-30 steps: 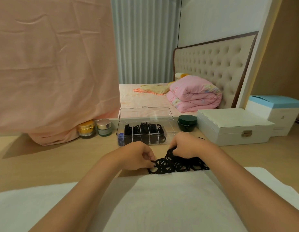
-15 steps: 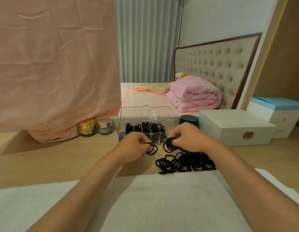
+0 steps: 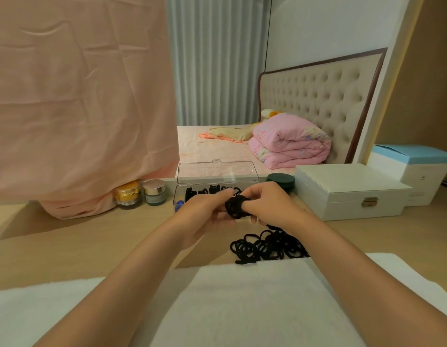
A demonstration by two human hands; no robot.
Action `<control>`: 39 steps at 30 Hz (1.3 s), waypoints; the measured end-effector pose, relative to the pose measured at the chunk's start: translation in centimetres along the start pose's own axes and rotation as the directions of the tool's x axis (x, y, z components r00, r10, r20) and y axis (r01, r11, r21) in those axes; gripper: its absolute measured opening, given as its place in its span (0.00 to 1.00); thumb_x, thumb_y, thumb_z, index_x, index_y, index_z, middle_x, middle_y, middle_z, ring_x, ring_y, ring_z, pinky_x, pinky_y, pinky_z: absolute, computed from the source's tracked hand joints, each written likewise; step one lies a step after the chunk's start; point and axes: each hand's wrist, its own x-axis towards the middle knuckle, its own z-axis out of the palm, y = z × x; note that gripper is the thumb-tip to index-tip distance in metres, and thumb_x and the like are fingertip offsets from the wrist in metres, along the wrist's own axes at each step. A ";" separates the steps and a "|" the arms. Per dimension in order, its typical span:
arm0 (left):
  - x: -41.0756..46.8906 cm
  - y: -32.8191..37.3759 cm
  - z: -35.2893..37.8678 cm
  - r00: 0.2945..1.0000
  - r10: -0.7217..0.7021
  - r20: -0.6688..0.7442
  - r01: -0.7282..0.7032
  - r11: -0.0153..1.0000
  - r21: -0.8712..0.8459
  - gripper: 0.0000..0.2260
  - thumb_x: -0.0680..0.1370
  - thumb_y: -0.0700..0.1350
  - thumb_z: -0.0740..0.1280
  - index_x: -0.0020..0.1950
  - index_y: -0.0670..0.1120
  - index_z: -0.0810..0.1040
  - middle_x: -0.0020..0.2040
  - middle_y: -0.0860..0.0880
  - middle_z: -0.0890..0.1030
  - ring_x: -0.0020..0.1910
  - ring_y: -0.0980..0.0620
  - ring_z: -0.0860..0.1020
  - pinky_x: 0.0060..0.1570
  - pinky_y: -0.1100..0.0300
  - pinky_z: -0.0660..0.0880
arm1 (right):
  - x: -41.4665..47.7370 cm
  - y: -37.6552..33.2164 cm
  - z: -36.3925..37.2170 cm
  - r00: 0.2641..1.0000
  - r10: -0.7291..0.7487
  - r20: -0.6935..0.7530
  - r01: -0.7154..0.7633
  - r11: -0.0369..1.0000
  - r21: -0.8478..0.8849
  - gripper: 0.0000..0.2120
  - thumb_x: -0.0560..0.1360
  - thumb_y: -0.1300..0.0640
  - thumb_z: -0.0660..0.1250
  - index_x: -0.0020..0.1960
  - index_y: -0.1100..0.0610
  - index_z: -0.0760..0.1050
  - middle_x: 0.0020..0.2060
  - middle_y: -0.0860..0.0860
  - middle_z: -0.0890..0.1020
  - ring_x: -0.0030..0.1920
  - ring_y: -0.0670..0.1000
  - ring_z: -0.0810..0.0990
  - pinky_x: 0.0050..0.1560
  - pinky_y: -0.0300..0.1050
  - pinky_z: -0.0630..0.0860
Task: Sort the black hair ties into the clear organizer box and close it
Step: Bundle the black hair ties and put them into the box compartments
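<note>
Wooden tabletop (image 3: 67, 249) with hair-tie pile (image 3: 267, 245), clear organizer box (image 3: 178, 196), two jars (image 3: 154, 195), white case (image 3: 350, 194).

Room: pale wooden floor (image 3: 67, 251); plain white wall (image 3: 330, 28); grey pleated curtain (image 3: 217, 58) hung full height. Bed with beige tufted headboard (image 3: 315, 96), dark-framed, carried a folded pink quilt (image 3: 290, 144). Peach fabric sheet (image 3: 79, 96) draped at left. White latched wooden chest (image 3: 347, 189) stood beside a blue-lidded white carton (image 3: 418, 169). Light soft, even.
</note>
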 end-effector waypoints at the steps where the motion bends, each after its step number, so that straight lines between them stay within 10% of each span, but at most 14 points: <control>1: 0.1 0.1 0.1 1.000 0.018 0.011 -0.019 0.996 0.090 0.13 0.78 0.46 0.71 0.60 0.42 0.83 0.54 0.45 0.86 0.49 0.52 0.84 0.57 0.54 0.81 | 0.1 0.0 0.2 1.000 -0.012 -0.027 0.011 1.000 -0.016 0.05 0.74 0.60 0.72 0.44 0.51 0.84 0.30 0.48 0.82 0.28 0.43 0.75 0.31 0.37 0.73; 19: 3.6 2.9 1.1 0.994 0.095 0.059 -0.111 0.905 0.410 0.10 0.80 0.39 0.69 0.59 0.47 0.85 0.52 0.47 0.87 0.52 0.51 0.85 0.56 0.56 0.81 | 1.4 2.0 -4.2 0.971 0.093 0.221 -0.196 0.837 0.510 0.11 0.76 0.63 0.73 0.59 0.63 0.82 0.45 0.58 0.84 0.40 0.49 0.83 0.39 0.42 0.82; 31: 7.6 5.1 -0.1 0.976 0.220 0.002 -0.210 0.929 0.305 0.08 0.76 0.42 0.74 0.55 0.44 0.84 0.48 0.45 0.87 0.44 0.50 0.86 0.48 0.60 0.83 | 6.5 0.3 -6.0 0.984 0.127 0.122 -0.164 0.914 0.370 0.11 0.75 0.56 0.75 0.55 0.60 0.85 0.46 0.55 0.86 0.42 0.52 0.85 0.38 0.44 0.82; 39: 10.1 1.9 -3.0 0.966 0.257 -0.012 -0.121 0.494 0.861 0.14 0.81 0.54 0.65 0.65 0.54 0.80 0.60 0.53 0.79 0.55 0.54 0.76 0.56 0.58 0.72 | 10.1 0.8 -3.6 0.974 0.226 0.007 -0.226 0.972 0.068 0.14 0.74 0.57 0.76 0.57 0.63 0.81 0.43 0.58 0.87 0.33 0.50 0.85 0.26 0.39 0.76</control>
